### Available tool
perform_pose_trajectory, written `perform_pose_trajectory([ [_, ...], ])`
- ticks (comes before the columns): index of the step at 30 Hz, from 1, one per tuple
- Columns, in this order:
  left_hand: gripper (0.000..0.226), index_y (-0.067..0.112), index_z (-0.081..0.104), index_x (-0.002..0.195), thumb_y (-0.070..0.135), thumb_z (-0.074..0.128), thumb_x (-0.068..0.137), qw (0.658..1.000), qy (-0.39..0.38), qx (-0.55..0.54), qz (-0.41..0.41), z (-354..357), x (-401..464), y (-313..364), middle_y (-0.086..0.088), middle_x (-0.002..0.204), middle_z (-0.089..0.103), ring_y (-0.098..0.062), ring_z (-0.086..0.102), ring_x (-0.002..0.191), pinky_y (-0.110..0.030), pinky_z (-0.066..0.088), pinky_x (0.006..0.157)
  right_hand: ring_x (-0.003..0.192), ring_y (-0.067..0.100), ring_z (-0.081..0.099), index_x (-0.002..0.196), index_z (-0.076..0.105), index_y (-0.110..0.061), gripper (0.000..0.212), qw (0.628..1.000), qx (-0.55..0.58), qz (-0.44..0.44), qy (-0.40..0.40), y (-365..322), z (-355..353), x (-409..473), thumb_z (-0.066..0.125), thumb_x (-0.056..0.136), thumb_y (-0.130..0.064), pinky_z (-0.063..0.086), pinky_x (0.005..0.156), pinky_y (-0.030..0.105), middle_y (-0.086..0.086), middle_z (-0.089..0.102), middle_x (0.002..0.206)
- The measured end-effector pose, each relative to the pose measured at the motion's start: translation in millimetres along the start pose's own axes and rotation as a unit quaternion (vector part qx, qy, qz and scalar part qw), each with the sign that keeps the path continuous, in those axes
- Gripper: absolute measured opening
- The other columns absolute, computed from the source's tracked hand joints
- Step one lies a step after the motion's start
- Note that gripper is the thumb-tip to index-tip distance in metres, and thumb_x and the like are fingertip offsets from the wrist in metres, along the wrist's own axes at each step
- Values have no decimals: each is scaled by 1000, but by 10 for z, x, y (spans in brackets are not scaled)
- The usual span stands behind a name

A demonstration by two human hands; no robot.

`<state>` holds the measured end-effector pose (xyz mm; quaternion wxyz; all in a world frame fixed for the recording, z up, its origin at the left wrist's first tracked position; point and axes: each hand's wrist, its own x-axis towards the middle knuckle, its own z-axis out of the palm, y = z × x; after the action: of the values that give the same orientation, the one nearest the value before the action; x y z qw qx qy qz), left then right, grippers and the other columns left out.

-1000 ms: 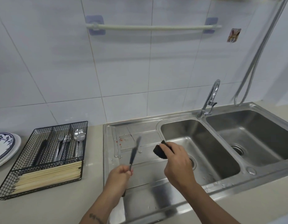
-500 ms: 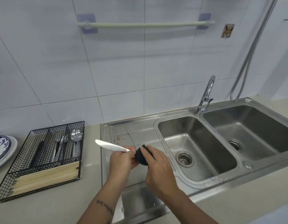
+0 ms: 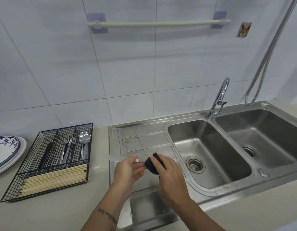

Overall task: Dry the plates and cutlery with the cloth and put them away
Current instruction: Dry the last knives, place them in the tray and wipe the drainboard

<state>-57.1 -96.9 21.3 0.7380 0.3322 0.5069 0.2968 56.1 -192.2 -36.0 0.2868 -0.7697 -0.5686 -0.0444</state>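
Over the steel sink's draining board (image 3: 149, 139), the left hand (image 3: 127, 170) grips a blurred silver table knife (image 3: 117, 157) while the right hand (image 3: 169, 174) clamps a dark crumpled cloth (image 3: 152, 164) around its handle end.

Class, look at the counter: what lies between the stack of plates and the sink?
In the head view, a black wire cutlery basket sits between the plates and the sink, on the counter.
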Motion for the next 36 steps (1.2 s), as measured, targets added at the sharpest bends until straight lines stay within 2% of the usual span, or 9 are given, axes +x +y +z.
perform_pose_trajectory([
  [4, 20, 9, 58, 96, 23, 47, 104, 999, -10, -40, -34, -85, 2, -12, -21, 97, 75, -30, 73, 96, -38, 53, 84, 114, 26, 55, 135, 53, -19, 78, 999, -8, 38, -3, 139, -16, -28, 66, 62, 6, 47, 95, 38, 4, 57, 130],
  [9, 23, 5, 62, 86, 15, 49, 102, 998, 13, -56, -9, -15, -16, -52, -18, 91, 75, -31, 71, 87, -38, 53, 78, 119, 21, 47, 133, 50, -22, 72, 999, -11, -31, -16, -144, -25, 7, 57, 64, -3, 42, 98, 36, 1, 54, 129],
  [14, 18, 9, 59, 92, 16, 47, 104, 999, -15, -45, 1, -65, -21, -32, -12, 96, 73, -30, 72, 91, -37, 53, 79, 110, 23, 53, 132, 52, -21, 76, 1000, 10, 6, -17, -21, 7, 18, 69, 62, 2, 51, 90, 37, 2, 56, 121],
  [18, 20, 3, 56, 94, 17, 47, 104, 996, -64, -61, -23, -107, -30, -55, -23, 105, 73, -35, 73, 97, -41, 55, 83, 102, 22, 57, 129, 58, -18, 72, 1000, -4, 27, -14, 5, -4, 53, 74, 62, 2, 53, 79, 31, 2, 59, 116],
  [21, 16, -4, 57, 103, 9, 48, 103, 996, -80, -35, 7, -118, -25, -86, -25, 106, 72, -33, 73, 98, -45, 54, 92, 100, 23, 57, 129, 58, -18, 72, 999, -14, 29, -17, 6, -8, 66, 76, 61, 1, 54, 77, 32, 3, 60, 114],
  [27, 20, -1, 68, 93, 15, 58, 99, 993, 38, 47, 104, -107, 3, -103, -14, 81, 77, -27, 76, 81, -38, 60, 78, 122, 25, 48, 136, 50, -23, 73, 996, -38, -70, -33, -82, 21, 64, 68, 68, -2, 45, 100, 38, 4, 52, 137],
  [29, 24, 0, 70, 93, 21, 60, 99, 990, 69, 66, 108, -145, 74, -114, -13, 79, 77, -25, 76, 78, -38, 60, 79, 123, 27, 50, 136, 50, -23, 80, 995, -45, -72, -45, -49, 57, 48, 72, 63, -1, 46, 99, 40, 4, 51, 140],
  [32, 30, 3, 71, 95, 26, 53, 102, 992, 60, 75, 78, -201, 163, -135, -12, 81, 77, -24, 75, 84, -35, 55, 82, 119, 28, 54, 135, 51, -20, 83, 997, -44, -34, -62, -34, 68, 39, 75, 58, -2, 52, 93, 43, 4, 53, 138],
  [36, 31, 4, 73, 97, 24, 50, 103, 995, 53, 68, 54, -224, 265, -129, -11, 83, 77, -24, 72, 92, -34, 50, 89, 123, 27, 51, 136, 49, -17, 84, 993, -41, -92, -58, -162, 123, 91, 74, 58, -2, 46, 100, 40, 6, 53, 137],
])
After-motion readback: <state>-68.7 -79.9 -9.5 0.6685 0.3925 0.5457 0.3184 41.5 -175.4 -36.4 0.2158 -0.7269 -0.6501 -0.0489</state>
